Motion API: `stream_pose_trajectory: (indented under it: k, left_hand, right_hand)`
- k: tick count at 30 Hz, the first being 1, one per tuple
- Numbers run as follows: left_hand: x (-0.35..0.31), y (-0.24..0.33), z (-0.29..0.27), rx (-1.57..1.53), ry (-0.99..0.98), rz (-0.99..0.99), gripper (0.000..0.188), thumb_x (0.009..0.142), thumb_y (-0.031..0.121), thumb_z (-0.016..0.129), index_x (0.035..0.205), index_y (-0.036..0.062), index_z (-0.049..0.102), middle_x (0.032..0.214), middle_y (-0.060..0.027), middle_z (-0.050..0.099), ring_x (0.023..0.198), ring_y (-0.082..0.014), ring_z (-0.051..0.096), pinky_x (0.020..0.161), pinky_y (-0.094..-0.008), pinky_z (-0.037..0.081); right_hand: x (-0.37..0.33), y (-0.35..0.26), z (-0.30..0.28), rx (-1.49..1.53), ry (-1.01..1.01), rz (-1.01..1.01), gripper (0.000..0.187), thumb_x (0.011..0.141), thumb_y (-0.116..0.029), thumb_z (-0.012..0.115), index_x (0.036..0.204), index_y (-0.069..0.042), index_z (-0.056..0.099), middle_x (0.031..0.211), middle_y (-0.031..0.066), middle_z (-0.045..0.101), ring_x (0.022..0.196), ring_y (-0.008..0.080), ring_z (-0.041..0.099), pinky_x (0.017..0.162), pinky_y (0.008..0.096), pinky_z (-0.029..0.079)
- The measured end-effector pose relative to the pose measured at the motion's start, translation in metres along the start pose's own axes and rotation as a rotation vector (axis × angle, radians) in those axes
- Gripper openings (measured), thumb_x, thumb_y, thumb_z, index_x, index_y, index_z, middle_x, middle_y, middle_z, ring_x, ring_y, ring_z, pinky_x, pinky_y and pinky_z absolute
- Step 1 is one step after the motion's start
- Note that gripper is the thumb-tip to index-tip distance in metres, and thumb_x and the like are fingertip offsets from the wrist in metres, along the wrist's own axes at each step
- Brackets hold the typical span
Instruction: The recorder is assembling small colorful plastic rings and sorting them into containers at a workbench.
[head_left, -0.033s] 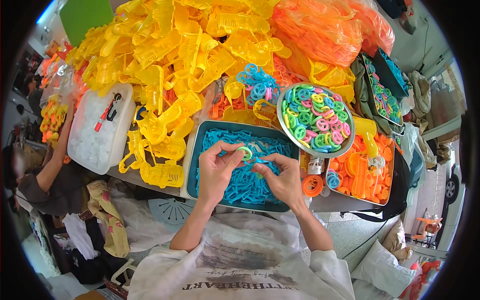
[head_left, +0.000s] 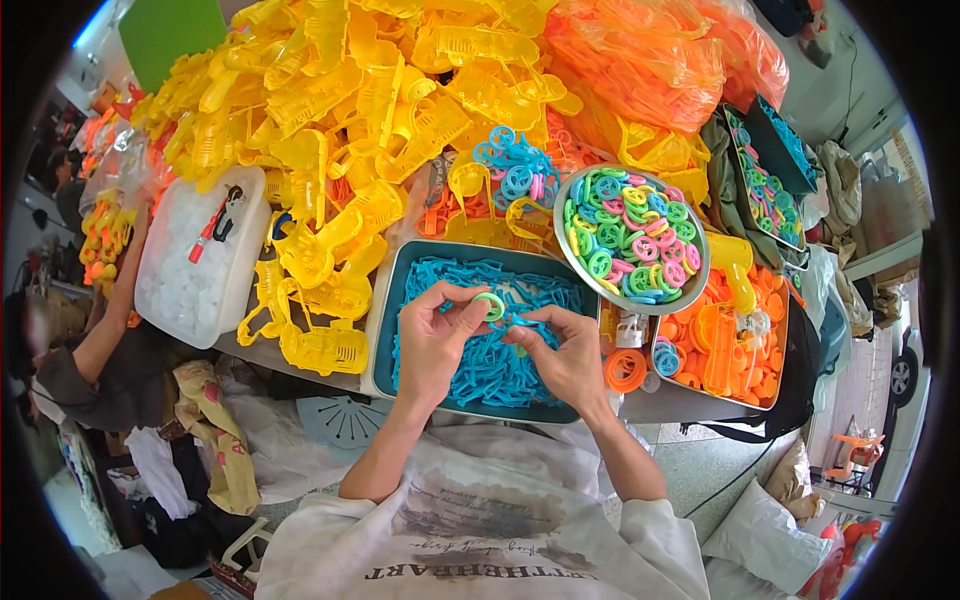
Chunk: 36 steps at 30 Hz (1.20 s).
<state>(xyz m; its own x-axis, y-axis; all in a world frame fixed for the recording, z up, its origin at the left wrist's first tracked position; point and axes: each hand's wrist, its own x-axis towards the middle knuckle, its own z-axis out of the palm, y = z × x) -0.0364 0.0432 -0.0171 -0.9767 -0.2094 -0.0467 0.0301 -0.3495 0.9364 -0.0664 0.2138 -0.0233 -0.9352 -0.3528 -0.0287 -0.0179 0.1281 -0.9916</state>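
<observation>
Both hands are above a dark teal tray (head_left: pixel 388 290) heaped with small blue plastic pieces (head_left: pixel 470 370). Between thumb and index finger, my left hand (head_left: pixel 437 338) pinches a small green wheel (head_left: pixel 490 308). My right hand (head_left: pixel 562 358), just beside it, has its fingers closed on a small blue plastic piece (head_left: pixel 514 326) close to the wheel. A bit of green also shows under the right fingertips, too small to make out. Behind the tray on the right sits a round metal bowl (head_left: pixel 706 262) full of pink, green, yellow and blue wheels (head_left: pixel 632 238).
Yellow plastic shells (head_left: pixel 330 100) pile high at the back, beside an orange plastic bag (head_left: pixel 640 60). A white bin (head_left: pixel 160 270) of translucent pieces stands left; a tray of orange parts (head_left: pixel 720 340) is on the right. At far left another person's arm (head_left: pixel 105 320) reaches in.
</observation>
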Motion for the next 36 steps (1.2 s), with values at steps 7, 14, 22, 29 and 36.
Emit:
stream_pose_trajectory:
  k: [7, 14, 22, 29, 36]
  left_hand:
    - [-0.003, -0.006, 0.007, 0.082, 0.089, 0.072, 0.01, 0.09, 0.002, 0.068, 0.095, -0.0047, 0.062, 0.097, -0.0125, 0.068, 0.086, -0.0149, 0.068, 0.072, -0.0281, 0.06]
    - [-0.004, -0.008, 0.007, 0.117, 0.084, 0.105, 0.008, 0.09, 0.002, 0.067, 0.091, -0.0021, 0.061, 0.092, -0.0109, 0.068, 0.083, -0.0148, 0.068, 0.069, -0.0288, 0.06]
    - [-0.001, -0.007, -0.002, 0.033, 0.021, -0.066, 0.005, 0.089, -0.004, 0.064, 0.093, -0.0047, 0.062, 0.096, -0.0122, 0.067, 0.087, -0.0154, 0.067, 0.074, -0.029, 0.059]
    - [-0.001, -0.018, 0.002, 0.346, 0.059, 0.317, 0.005, 0.09, 0.0, 0.065, 0.091, -0.0032, 0.062, 0.093, -0.0112, 0.065, 0.088, -0.017, 0.067, 0.075, -0.03, 0.06]
    - [-0.006, -0.017, 0.0, -0.093, 0.037, -0.046, 0.006, 0.092, 0.002, 0.063, 0.092, -0.0032, 0.061, 0.094, -0.0118, 0.064, 0.087, -0.0202, 0.068, 0.074, -0.037, 0.063]
  right_hand:
    - [0.0, -0.003, 0.005, 0.056, 0.014, 0.072, 0.017, 0.088, -0.014, 0.07, 0.093, 0.002, 0.071, 0.078, 0.0048, 0.073, 0.066, 0.0071, 0.06, 0.058, 0.0255, 0.047]
    - [-0.003, 0.002, 0.013, -0.093, 0.153, 0.016, 0.018, 0.085, -0.014, 0.073, 0.091, 0.003, 0.071, 0.071, 0.0065, 0.072, 0.059, 0.0072, 0.056, 0.052, 0.026, 0.043]
    - [0.003, -0.002, 0.005, 0.029, 0.017, 0.122, 0.018, 0.088, -0.014, 0.072, 0.094, 0.002, 0.071, 0.076, 0.0063, 0.073, 0.064, 0.0057, 0.06, 0.056, 0.0247, 0.047]
    - [0.007, -0.003, -0.002, 0.012, -0.028, 0.094, 0.02, 0.089, -0.015, 0.072, 0.096, 0.003, 0.07, 0.082, 0.0079, 0.073, 0.071, 0.0062, 0.063, 0.063, 0.022, 0.049]
    - [0.006, 0.001, 0.0, 0.086, -0.048, 0.102, 0.021, 0.09, -0.016, 0.071, 0.098, 0.004, 0.069, 0.081, 0.0077, 0.073, 0.073, 0.0071, 0.064, 0.064, 0.0237, 0.051]
